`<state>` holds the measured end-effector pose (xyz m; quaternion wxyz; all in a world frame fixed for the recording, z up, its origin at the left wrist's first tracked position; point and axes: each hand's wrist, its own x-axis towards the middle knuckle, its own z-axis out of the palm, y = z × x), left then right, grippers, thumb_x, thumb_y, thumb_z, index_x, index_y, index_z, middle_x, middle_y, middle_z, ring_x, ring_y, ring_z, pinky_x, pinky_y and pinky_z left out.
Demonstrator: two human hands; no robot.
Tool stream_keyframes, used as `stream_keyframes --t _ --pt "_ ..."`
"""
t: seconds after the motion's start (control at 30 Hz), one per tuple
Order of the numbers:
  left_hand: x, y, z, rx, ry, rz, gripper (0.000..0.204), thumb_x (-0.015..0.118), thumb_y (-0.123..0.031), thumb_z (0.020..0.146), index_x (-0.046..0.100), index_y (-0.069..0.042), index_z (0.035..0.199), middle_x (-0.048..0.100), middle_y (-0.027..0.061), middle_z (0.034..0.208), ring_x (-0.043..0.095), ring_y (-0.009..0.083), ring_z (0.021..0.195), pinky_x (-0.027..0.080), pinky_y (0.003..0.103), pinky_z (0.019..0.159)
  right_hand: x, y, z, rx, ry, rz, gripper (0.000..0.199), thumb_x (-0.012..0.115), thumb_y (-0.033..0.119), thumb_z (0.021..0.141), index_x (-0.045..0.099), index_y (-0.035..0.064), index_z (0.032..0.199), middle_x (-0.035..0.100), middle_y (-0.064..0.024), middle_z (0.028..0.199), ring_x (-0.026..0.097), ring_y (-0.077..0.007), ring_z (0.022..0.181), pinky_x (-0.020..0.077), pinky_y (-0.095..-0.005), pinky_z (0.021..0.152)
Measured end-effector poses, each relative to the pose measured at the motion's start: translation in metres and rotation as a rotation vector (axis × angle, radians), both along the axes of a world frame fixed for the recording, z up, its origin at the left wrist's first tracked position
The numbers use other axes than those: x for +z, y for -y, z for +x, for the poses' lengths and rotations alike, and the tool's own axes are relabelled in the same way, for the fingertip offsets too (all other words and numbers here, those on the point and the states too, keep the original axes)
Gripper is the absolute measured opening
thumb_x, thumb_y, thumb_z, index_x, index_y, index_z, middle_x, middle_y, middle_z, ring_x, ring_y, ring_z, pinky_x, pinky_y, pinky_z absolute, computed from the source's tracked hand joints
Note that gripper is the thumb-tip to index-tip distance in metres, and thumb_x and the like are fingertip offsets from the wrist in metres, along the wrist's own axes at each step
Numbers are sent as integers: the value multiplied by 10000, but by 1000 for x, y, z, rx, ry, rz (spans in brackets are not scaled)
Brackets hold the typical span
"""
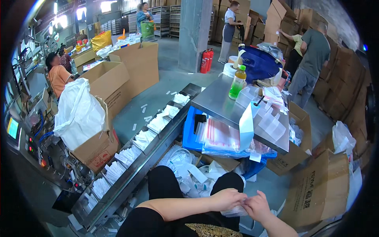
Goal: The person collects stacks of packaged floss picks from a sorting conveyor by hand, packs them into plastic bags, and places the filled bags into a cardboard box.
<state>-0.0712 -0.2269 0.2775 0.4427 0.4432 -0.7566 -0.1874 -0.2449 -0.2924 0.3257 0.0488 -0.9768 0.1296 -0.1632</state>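
Down by my knees, my left hand [226, 198] and my right hand [256, 206] are close together, and both pinch a small clear plastic bag [236, 211]. I think I do best if I hold it by its thin edges with my fingertips and pull gently, so it does not rip or slip. I cannot tell if the bag is open yet, my fingers hide its top

More white packs [189, 170] lie in a pile just past my legs. On my left runs a long metal tray line [130, 158] with white stacks in its slots, so my elbow has little room there. A blue bin [190, 136] and a steel table [221, 102] sit ahead, and a brown box [316, 189] stands at my right. My lap is the best open spot
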Motion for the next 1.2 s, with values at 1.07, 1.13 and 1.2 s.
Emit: stream_keyframes --t 1.07,1.13,1.2 --pt "-10 -45 13 -301 -101 59 600 638 -396 671 437 -56 1123 374 134 1236 237 334 1219 148 511 973 22 -20 -12 71 -60 442 151 621 71 629 536 96 751 515 -54 965 490 -248 967 396 -410 810" --pt "-25 -53 3 -292 -131 65 649 644 -396 657 412 -59 1160 355 134 1257 203 323 1233 129 507 983 5 -27 -14 143 -81 541 155 595 14 634 503 62 750 486 -104 1012 467 -322 1005 409 -400 791" --pt "-26 -64 2 -305 -72 149 687 659 -368 637 389 -59 1188 338 139 1267 177 329 1242 114 508 986 -3 -33 -15 -13 -179 753 193 610 32 628 489 74 772 490 -115 1011 509 -329 923 454 -379 720"
